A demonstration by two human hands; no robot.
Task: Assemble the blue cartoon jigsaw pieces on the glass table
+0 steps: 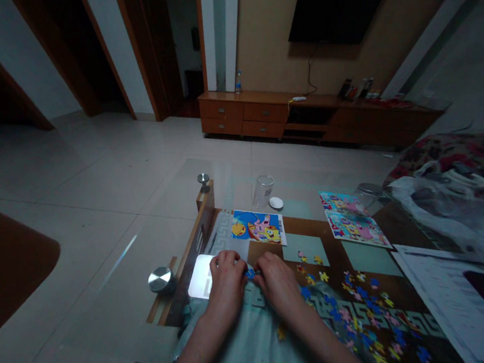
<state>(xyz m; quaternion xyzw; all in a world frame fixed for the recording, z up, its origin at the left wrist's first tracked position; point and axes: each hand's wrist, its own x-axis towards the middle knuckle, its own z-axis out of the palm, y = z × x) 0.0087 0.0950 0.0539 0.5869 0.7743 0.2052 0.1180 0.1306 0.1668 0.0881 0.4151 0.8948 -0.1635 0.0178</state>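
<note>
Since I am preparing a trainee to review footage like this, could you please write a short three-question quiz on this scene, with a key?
1. Multiple choice: what colour is the small puzzle piece between the fingertips of the left hand and the right hand?
A) yellow
B) blue
C) pink

2. True or false: most of the loose puzzle pieces lie off to the person's right.

3. Fill in the missing words: the white lid lies beside a ____ ____.

Key:
1. B, blue
2. True
3. clear jar
</note>
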